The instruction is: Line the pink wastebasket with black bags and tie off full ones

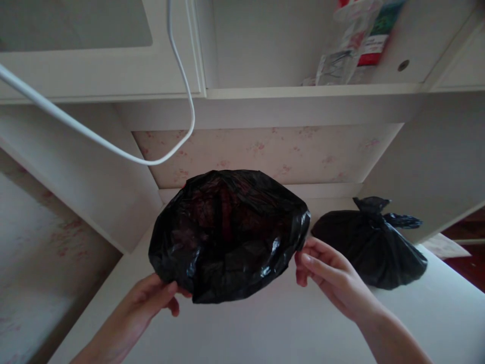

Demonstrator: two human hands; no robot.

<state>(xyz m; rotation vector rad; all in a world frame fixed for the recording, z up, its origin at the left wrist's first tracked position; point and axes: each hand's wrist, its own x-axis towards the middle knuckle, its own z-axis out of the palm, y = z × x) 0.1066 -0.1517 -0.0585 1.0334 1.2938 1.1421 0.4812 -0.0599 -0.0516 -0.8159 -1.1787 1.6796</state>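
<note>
A black plastic bag is spread wide in front of me, its mouth facing up and its rim folded outward. Reddish patches show faintly inside; I cannot make out whether they are contents or something seen through the film. At the bag's lower left edge, my left hand pinches the rim between thumb and fingers. My right hand grips the rim on the right side, fingers curled under it. Behind that hand, a second black bag, full and tied in a knot, rests on the white surface.
A white cable hangs in a loop at the upper left, before the white cabinet. Clear and red packages stand on the open shelf above. Under the tied bag is a white tabletop; a paper lies at the right.
</note>
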